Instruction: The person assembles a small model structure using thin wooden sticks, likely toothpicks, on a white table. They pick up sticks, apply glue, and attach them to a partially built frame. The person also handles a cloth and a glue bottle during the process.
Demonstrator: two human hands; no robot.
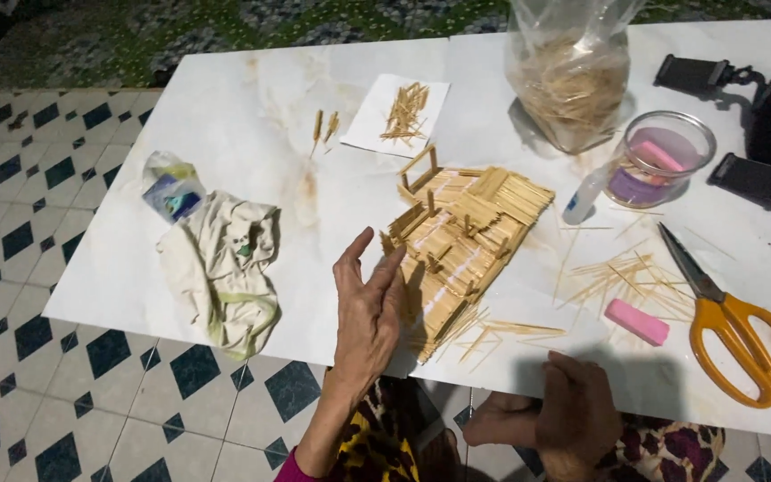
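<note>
1. Centre of the frame: a model house of thin wooden sticks [461, 241], flat on a white marbled table [252, 116], long axis running from lower left to upper right.
2. Left hand [368, 308] just left of the model's lower end, open, fingers spread and upright, palm turned toward the sticks; touching or a hair apart, cannot tell.
3. Right hand [573, 411] at the bottom edge of the frame, below and right of the model, knuckles up, fingers curled over the table's near rim; nothing seen in it, though the palm is hidden.
4. Nearer of the two: the left, right beside the model; the right clearly apart from it.
5. Between right hand and model: loose sticks [622, 277] scattered, a pink eraser [636, 321] among them.
6. Far right: orange-handled scissors [733, 326], blades pointing to the upper left.
7. Upper right: a plastic bag of sticks [568, 85], a small glass jar [662, 156].
8. Left of the hand: a crumpled cloth [225, 268].
</note>
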